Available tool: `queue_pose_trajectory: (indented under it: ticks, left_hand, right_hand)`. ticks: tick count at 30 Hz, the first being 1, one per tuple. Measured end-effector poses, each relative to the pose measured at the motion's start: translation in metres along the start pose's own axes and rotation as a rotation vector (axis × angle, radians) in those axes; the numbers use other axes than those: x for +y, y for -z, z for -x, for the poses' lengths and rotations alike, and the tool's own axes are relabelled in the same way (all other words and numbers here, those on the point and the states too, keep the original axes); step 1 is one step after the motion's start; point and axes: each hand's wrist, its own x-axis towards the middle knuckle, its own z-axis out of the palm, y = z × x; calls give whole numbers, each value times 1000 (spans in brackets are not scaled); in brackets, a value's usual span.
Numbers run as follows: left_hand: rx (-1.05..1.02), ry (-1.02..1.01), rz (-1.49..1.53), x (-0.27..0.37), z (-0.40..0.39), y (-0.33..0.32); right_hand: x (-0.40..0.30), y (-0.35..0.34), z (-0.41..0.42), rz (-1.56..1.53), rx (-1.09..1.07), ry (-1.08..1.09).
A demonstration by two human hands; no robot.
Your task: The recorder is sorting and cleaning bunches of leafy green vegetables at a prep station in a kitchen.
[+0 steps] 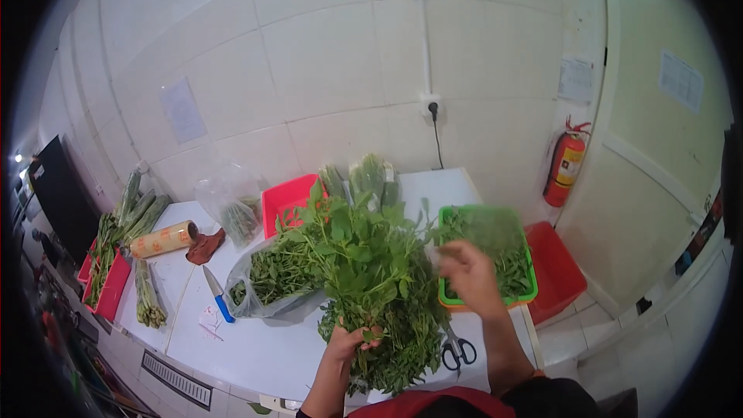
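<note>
My left hand (355, 339) is closed around the stems of a large bunch of leafy greens (360, 249), its leaves spreading upward. Beneath and beside the bunch lies a heap of more greens (400, 348). My right hand (467, 273) is blurred, between the bunch and a green plastic basket (531, 278) of loose leaves (511, 249); whether it holds anything is unclear. Scissors with dark handles (458, 354) lie on the white table, right of the heap. Left of the bunch, a clear plastic bag (273, 313) holds cut greens (278, 273).
A blue-handled knife (219, 299) lies left of the bag. Farther left are a film roll (163, 239), a brown cloth (206, 245), bundled stalks (149, 302) and a red bin (110, 296). A red tray (278, 203) stands behind; a red crate (557, 273) is at right.
</note>
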Motion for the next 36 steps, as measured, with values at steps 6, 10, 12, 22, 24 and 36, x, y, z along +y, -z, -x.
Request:
queue_pose_trajectory:
  ticks: [6,10,12,22,24,36]
  left_hand:
    - [-59,-56,-185,4,-4,-17]
    - [24,-61,-235,8,-1,-26]
    - [159,-42,-356,6,3,-28]
    - [121,-165,-377,3,5,-27]
    - [147,-187,-297,2,3,-32]
    - [101,-56,-95,-7,4,0]
  right_hand:
    - [-46,-16,5,-375,-177,-163]
    - [-48,-15,10,-326,-157,-89]
    - [-42,-20,7,-127,-64,174]
    - [-41,-12,20,-311,-174,-57]
    - [-32,-13,22,-325,-140,-39]
    - [13,38,-16,485,308,-139]
